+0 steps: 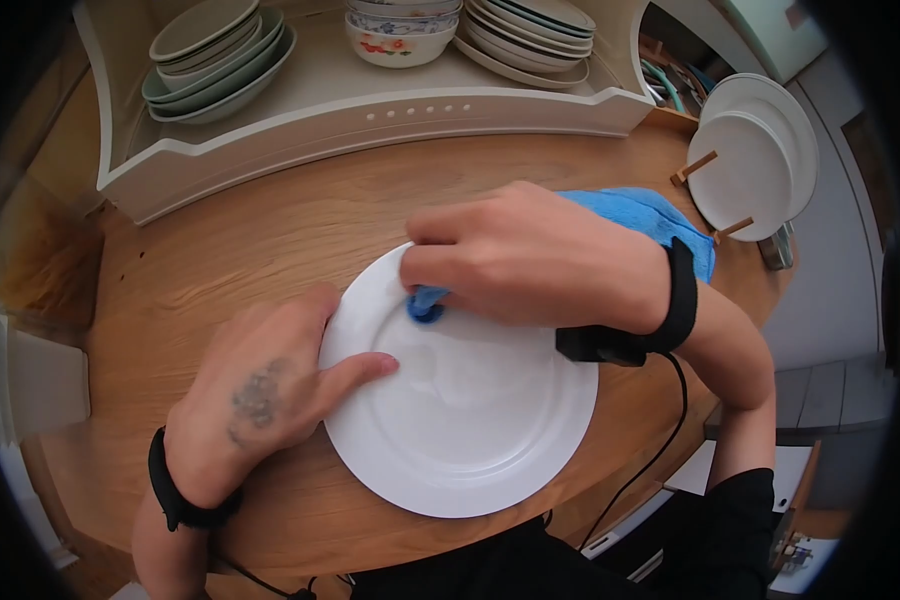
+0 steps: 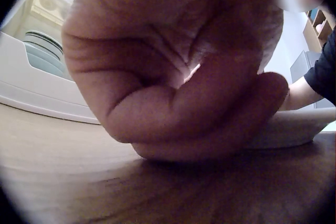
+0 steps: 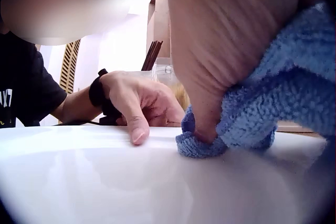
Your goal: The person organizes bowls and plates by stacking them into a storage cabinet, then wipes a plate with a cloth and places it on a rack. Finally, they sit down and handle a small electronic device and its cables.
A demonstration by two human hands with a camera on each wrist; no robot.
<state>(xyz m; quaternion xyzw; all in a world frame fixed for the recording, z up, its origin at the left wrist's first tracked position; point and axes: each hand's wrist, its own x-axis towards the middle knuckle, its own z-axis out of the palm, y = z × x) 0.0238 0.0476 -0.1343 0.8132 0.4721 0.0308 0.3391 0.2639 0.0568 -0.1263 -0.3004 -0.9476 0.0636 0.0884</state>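
Note:
A white plate [image 1: 470, 420] lies on the wooden table, near its front edge. The left hand [image 1: 270, 380] holds the plate's left side, thumb on top of the rim and fingers curled at the edge; in the left wrist view those curled fingers [image 2: 173, 113] rest low against the tabletop. Over the plate's upper part, the right hand [image 1: 540, 260] grips a blue cloth [image 1: 427, 306], pressing a bunched end onto the surface. In the right wrist view the cloth [image 3: 283, 98] trails from that hand, its bunched end touching the plate [image 3: 105, 182].
Behind the plate, a cream rack [image 1: 390, 118] holds stacked bowls [image 1: 400, 45] and dishes [image 1: 215, 60]. White plates [image 1: 745, 170] stand in a wooden holder at the back right. A white container [image 1: 45, 385] is at the left, and a black cable [image 1: 660, 455] hangs from the right wrist.

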